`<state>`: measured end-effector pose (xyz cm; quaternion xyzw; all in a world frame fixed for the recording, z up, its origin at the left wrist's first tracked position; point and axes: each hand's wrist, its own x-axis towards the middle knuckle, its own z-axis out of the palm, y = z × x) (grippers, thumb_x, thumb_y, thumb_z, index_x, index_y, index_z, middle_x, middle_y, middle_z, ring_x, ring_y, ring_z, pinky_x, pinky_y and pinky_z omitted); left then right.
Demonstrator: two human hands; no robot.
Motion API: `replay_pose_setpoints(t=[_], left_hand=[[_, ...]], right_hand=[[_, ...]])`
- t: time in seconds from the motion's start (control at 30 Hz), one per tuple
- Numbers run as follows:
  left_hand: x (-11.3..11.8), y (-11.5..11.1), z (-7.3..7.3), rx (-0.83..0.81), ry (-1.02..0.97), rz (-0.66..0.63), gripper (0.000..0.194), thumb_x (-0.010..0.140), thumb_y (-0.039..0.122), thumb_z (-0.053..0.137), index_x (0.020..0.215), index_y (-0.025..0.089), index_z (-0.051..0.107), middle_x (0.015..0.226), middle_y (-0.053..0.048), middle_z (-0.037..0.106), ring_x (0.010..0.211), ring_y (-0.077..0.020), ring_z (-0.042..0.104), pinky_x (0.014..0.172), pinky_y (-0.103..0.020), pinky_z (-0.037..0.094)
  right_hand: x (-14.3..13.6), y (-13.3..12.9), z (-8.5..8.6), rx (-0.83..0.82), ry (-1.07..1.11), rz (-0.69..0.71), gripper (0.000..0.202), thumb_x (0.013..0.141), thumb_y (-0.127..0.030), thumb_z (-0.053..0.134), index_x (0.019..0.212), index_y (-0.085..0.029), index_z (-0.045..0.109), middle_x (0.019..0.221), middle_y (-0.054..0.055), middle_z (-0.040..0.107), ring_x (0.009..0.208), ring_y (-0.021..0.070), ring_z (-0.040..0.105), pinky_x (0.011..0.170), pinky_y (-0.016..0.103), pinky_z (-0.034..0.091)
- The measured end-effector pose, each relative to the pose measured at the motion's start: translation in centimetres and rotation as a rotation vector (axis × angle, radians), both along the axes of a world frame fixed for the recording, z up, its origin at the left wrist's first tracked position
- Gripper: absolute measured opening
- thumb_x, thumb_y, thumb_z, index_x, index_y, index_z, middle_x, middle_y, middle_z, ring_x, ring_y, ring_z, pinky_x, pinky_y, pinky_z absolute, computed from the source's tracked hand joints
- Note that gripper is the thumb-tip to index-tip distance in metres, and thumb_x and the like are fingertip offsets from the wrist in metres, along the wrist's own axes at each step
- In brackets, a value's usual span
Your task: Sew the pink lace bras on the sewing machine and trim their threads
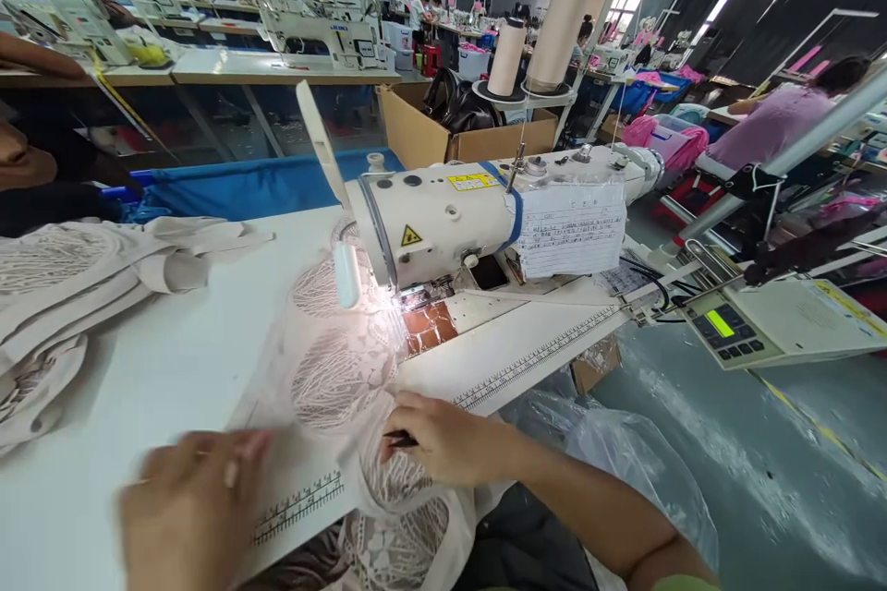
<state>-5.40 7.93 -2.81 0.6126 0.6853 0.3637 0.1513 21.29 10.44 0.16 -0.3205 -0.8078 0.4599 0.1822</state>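
A pale pink lace garment (333,379) lies under the lit needle area of a white sewing machine (430,222) and hangs over the table's front edge. My right hand (450,439) is closed on the garment's edge, just in front of the machine bed. A small dark object (400,438), perhaps thread snips, shows between its curled fingers; its kind is not clear. My left hand (194,508) is over the table at the lower left, apart from the lace. Motion smears its fingers, and I see nothing certain in them.
A pile of similar lace pieces (90,295) lies at the left. Printed rulers (540,365) run along the table edge. Thread cones (565,9) stand behind the machine, near a cardboard box (416,125). A control panel (735,328) sits at the right. Another person's arm (34,55) shows far left.
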Motion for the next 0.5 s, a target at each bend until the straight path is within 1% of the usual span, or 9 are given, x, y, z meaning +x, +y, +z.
replay_pose_setpoints(t=[0.07,0.1,0.13,0.2,0.27,0.3,0.37,0.43,0.5], left_hand=[[2.7,-2.6,-0.9,-0.083,-0.115,-0.100,0.056,0.089,0.068,0.043,0.068,0.023,0.068,0.076,-0.007,0.069,0.078,-0.0277,0.064,0.077,-0.036,0.051],[3.9,-3.7,-1.3,-0.203,-0.256,-0.133,0.057,0.084,0.074,0.049,0.065,0.022,0.066,0.069,-0.005,0.067,0.070,-0.0253,0.061,0.071,-0.033,0.051],[5.0,-4.5,-1.6,-0.325,-0.379,-0.118,0.059,0.080,0.077,0.053,0.064,0.021,0.063,0.062,-0.003,0.063,0.062,-0.0227,0.058,0.062,-0.031,0.049],[6.5,-5.4,-1.9,-0.463,-0.581,-0.048,0.060,0.076,0.078,0.059,0.067,0.019,0.062,0.054,0.000,0.056,0.055,-0.0198,0.053,0.053,-0.028,0.045],[6.9,-5.3,-1.9,-0.471,-0.653,0.020,0.059,0.077,0.078,0.058,0.068,0.019,0.060,0.053,0.001,0.053,0.055,-0.0191,0.052,0.052,-0.027,0.044],[6.9,-5.1,-1.8,-0.459,-0.648,0.037,0.059,0.078,0.078,0.056,0.066,0.020,0.058,0.052,0.001,0.052,0.056,-0.0191,0.052,0.052,-0.027,0.044],[6.7,-4.6,-1.7,-0.470,-0.601,0.043,0.061,0.081,0.078,0.051,0.060,0.021,0.052,0.052,0.000,0.051,0.055,-0.0190,0.050,0.052,-0.027,0.044],[6.6,-4.2,-1.6,-0.495,-0.574,0.011,0.062,0.083,0.078,0.046,0.061,0.021,0.051,0.054,-0.001,0.053,0.058,-0.0194,0.050,0.055,-0.028,0.045],[6.6,-3.8,-1.7,-0.498,-0.577,-0.047,0.062,0.083,0.079,0.045,0.064,0.020,0.053,0.060,-0.002,0.058,0.064,-0.0206,0.053,0.061,-0.028,0.047]], right_hand=[[-1.0,-0.4,-1.0,-0.018,0.144,-0.072,0.022,0.097,-0.013,0.050,0.081,-0.017,0.065,0.091,0.005,0.058,0.093,0.0181,0.061,0.084,0.027,0.049],[-1.6,-0.6,-1.5,-0.040,0.224,-0.131,0.025,0.099,-0.019,0.050,0.077,-0.018,0.063,0.085,0.003,0.057,0.088,0.0167,0.060,0.083,0.027,0.048],[-2.3,-0.8,-2.1,-0.067,0.294,-0.232,0.025,0.098,-0.025,0.053,0.076,-0.018,0.060,0.079,0.001,0.055,0.079,0.0150,0.058,0.077,0.026,0.047],[-3.5,-1.1,-3.2,-0.142,0.384,-0.482,0.025,0.092,-0.040,0.063,0.080,-0.020,0.055,0.069,-0.004,0.050,0.064,0.0124,0.050,0.063,0.023,0.041],[-4.4,-1.2,-4.1,-0.208,0.402,-0.629,0.035,0.087,-0.051,0.066,0.081,-0.021,0.050,0.062,-0.008,0.044,0.056,0.0109,0.041,0.055,0.023,0.033],[-4.6,-1.2,-4.4,-0.218,0.393,-0.636,0.037,0.088,-0.053,0.063,0.077,-0.021,0.047,0.059,-0.008,0.040,0.055,0.0106,0.037,0.053,0.023,0.030],[-4.6,-1.0,-4.7,-0.188,0.349,-0.582,0.043,0.094,-0.053,0.054,0.067,-0.021,0.041,0.056,-0.008,0.033,0.055,0.0104,0.034,0.054,0.025,0.027],[-4.3,-0.7,-4.8,-0.148,0.294,-0.549,0.047,0.096,-0.051,0.050,0.062,-0.022,0.035,0.054,-0.007,0.030,0.055,0.0101,0.031,0.054,0.025,0.024],[-3.8,-0.2,-4.7,-0.159,0.240,-0.500,0.049,0.094,-0.054,0.052,0.062,-0.021,0.036,0.053,-0.007,0.031,0.055,0.0098,0.030,0.053,0.025,0.024]])
